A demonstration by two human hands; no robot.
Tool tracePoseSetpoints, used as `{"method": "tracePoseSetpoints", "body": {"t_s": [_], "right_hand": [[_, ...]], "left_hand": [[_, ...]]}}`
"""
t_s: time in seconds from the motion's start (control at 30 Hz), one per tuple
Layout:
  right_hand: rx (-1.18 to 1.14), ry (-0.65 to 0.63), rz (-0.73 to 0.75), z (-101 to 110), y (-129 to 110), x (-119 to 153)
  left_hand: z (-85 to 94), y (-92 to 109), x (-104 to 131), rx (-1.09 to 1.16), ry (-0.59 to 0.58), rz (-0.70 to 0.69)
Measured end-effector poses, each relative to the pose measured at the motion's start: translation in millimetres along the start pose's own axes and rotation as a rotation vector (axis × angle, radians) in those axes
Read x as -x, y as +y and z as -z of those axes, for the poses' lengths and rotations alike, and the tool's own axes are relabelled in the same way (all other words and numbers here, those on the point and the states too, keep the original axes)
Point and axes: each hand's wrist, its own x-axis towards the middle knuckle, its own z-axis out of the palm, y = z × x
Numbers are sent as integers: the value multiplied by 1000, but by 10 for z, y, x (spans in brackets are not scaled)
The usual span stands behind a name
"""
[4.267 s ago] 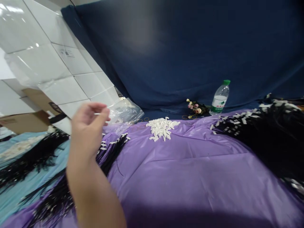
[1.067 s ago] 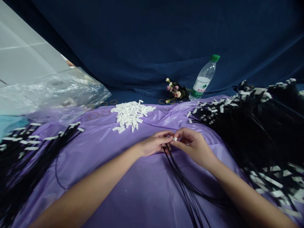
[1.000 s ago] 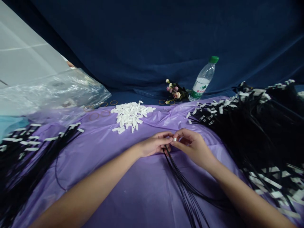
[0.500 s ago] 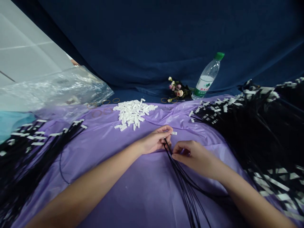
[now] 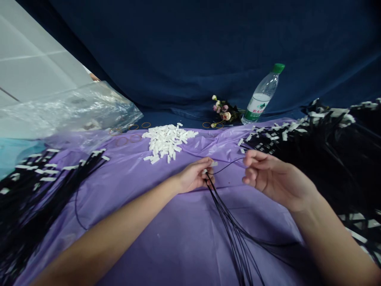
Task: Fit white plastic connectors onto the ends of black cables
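Note:
Near the middle of the purple sheet, my left hand point(image 5: 196, 175) is closed on a bundle of thin black wires point(image 5: 222, 212) and a small white connector point(image 5: 214, 163). From its fingers the wires fan down toward the bottom edge. One black wire point(image 5: 228, 167) runs apart from the bundle, curving up to my right hand point(image 5: 275, 176), whose thumb and forefinger pinch it. The other fingers of that hand are loosely curled. Just beyond my left hand lies a heap of small white connectors point(image 5: 166, 141). Where the wires enter the left palm is hidden.
Black wires with white ends are piled at the left point(image 5: 44, 206) and right point(image 5: 321, 159). Behind are a water bottle point(image 5: 258, 101), artificial flowers point(image 5: 223, 111) and rubber bands point(image 5: 133, 138). A clear plastic bag point(image 5: 89, 107) lies at the back left, beside a dark blue curtain point(image 5: 184, 51).
My right hand has moved up and to the right, away from the bundle, drawing one wire out with it. My left hand has stayed nearly in place.

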Motion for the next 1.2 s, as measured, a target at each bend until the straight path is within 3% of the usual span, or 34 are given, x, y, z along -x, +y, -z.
{"method": "tracePoseSetpoints", "body": {"t_s": [0.2,0.27,0.33,0.4,0.57,0.67,1.2], "right_hand": [[-81,466,466,80,-24,-120],[-165,553,559,78,-25,-129],[-201,525,594,65,-27,-113],[-62,434,573,40,-2,-86],[922,178,439,-65,242,-61],[1215,163,476,-109,394,-85],[1340,375,616,-101,483,-100]], "left_hand": [[1,5,-9,36,2,-12],[-4,9,-6,54,2,-21],[-15,13,-2,55,5,-29],[-31,13,2,41,24,-34],[-52,-2,-3,14,93,-54],[-47,-9,-10,8,89,-57],[-39,-53,27,-102,9,-78]]}}
